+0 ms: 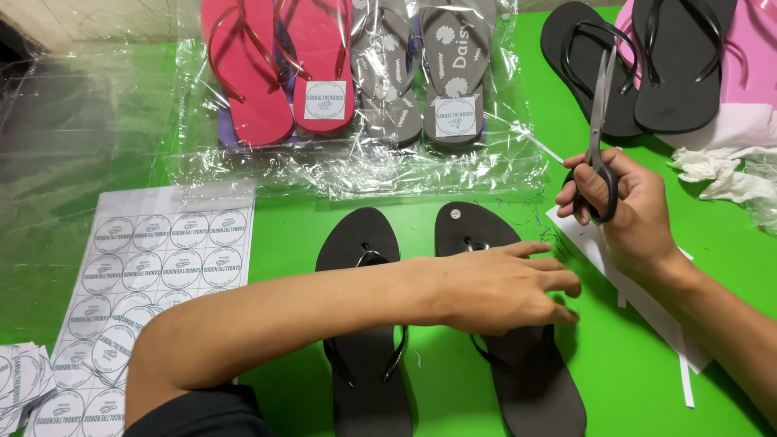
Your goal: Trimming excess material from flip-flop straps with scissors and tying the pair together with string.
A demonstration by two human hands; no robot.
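My right hand [627,206] is shut on a pair of scissors [597,121], its blades pointing up and away over the green table [647,348]. My left hand [506,283] reaches across to the right, fingers spread, hovering over the right one of two black flip-flops [486,235] lying side by side in front of me. The left black flip-flop [360,243] is partly hidden by my forearm. A small round sticker sits at the top of the right flip-flop.
A sheet of round stickers [166,259] lies at the left. Pink flip-flops [275,65] and grey flip-flops [429,65] in clear bags lie at the back. Another black pair [639,73] sits far right. White paper strips [639,299] and crumpled paper [720,174] are nearby.
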